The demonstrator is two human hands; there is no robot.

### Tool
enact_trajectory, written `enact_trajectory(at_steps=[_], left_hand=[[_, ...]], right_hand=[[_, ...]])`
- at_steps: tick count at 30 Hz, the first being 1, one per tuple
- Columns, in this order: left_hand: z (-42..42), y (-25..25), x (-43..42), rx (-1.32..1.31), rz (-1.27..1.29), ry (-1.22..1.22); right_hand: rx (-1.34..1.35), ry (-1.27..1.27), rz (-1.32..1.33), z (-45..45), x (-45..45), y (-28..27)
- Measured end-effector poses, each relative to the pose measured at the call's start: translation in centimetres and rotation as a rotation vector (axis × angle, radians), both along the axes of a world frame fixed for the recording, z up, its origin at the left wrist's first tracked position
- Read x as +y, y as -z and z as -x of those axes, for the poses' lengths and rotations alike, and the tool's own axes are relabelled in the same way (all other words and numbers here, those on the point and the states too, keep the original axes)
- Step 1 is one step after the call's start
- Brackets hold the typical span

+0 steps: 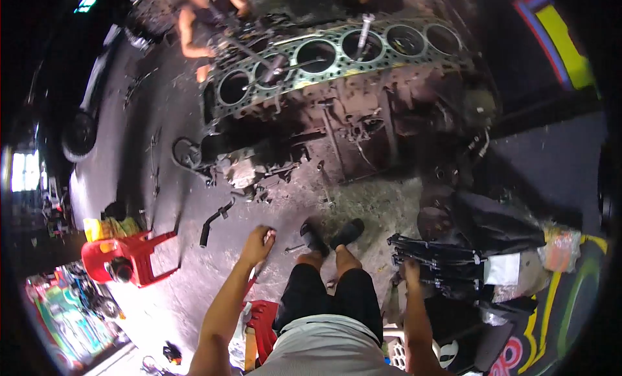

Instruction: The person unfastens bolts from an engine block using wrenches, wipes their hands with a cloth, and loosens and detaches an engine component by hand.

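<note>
My left hand (258, 246) is out over the floor with its fingers curled in; what lies in them, if anything, is too small to make out. A narrow pale and red thing shows just below that hand, and I cannot tell whether the hand touches it. Lower right, my right hand (410, 270) is blurred beside a bundle of black metal parts (440, 262), its fingers not clear. Ahead lies a large rusty engine block (363, 100) with several round cylinder bores along its top. A metal tool (364, 35) stands in one bore.
A person's arm (186, 35) reaches to the block's far left. A black-handled bar (215, 222) and a wrench (295, 249) lie on the floor (382, 201). A red plastic stool (123, 259) stands left; another red piece (260, 324) is beside my legs.
</note>
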State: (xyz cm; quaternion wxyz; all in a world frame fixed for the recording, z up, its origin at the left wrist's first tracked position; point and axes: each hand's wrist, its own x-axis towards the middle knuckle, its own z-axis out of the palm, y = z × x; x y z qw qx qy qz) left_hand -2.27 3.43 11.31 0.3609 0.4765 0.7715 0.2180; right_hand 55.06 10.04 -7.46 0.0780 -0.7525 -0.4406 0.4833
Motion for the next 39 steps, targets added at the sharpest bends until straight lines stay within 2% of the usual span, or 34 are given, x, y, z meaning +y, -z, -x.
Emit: enact_trajectory(at_steps=[1,2,3,5,8,10,12,14,15,16,18,21,24,26,27,30,32,34,35,38,39], left_hand=[[0.9,-0.2,0.6,0.057,-0.052,-0.012],[1.9,-0.3,1.2,0.114,-0.105,-0.017],[2.7,-1.0,2.3,0.26,-0.167,-0.055],[5.0,-1.9,4.6,0.448,-0.253,-0.102],[7.3,-3.3,8.7,0.654,-0.365,-0.148],[8.2,-3.5,10.1,0.667,-0.253,-0.166],[9.2,-1.3,10.4,0.636,-0.139,-0.169],[9.4,0.6,10.6,0.644,-0.058,-0.163],[9.5,1.7,10.4,0.607,-0.015,-0.139],[9.2,2.2,10.3,0.67,0.145,-0.086],[8.5,1.4,10.9,0.761,0.1,-0.091],[9.4,0.8,13.4,0.836,-0.136,-0.288],[11.9,2.3,15.1,0.883,-0.084,-0.425],[13.0,4.6,15.0,0.897,-0.048,-0.412],[13.4,5.3,15.1,0.904,-0.035,-0.402],[13.7,6.3,15.4,0.762,-0.065,-0.49],[13.9,7.4,15.5,0.804,-0.172,-0.516],[14.0,7.8,16.0,0.833,-0.208,-0.542],[14.1,7.9,16.2,0.892,-0.287,-0.545],[14.8,9.7,16.2,0.769,-0.366,-0.603],[15.0,10.4,16.0,0.799,-0.441,-0.61]], right_hand=[[0.288,0.206,-0.076,1.6,3.3,1.6],[0.318,0.183,0.035,5.9,7.3,-3.2],[0.33,0.042,-0.01,8.3,9.9,-4.1],[0.314,-0.149,-0.292,11.5,13.1,-0.7],[0.33,-0.309,-0.187,17.6,15.7,-2.3],[0.302,-0.44,-0.102,19.7,15.6,-0.5],[0.041,-0.599,-0.033,21.3,13.6,0.3],[0.06,-0.728,-0.075,23.8,11.8,-6.0],[0.066,-0.813,-0.083,22.3,11.0,-3.8],[0.073,-0.896,-0.09,20.9,10.2,-1.2],[0.155,-0.974,0.016,19.8,10.6,-2.7],[0.121,-0.921,0.051,17.7,11.9,-3.2],[0.109,-0.872,0.075,16.2,15.1,-2.6],[0.053,-0.875,0.049,17.1,18.0,-3.6],[0.192,-0.71,0.092,18.2,19.5,-4.3],[0.144,-0.838,-0.321,24.6,25.0,-8.3],[0.253,-0.813,-0.564,30.1,29.5,-9.3],[0.248,-0.902,-0.789,37.2,34.6,-13.1],[0.213,-0.93,-0.841,40.6,37.2,-13.9],[0.206,-0.968,-1.105,52.0,42.8,-17.0],[0.082,-1.031,-1.22,55.3,44.4,-16.2]])
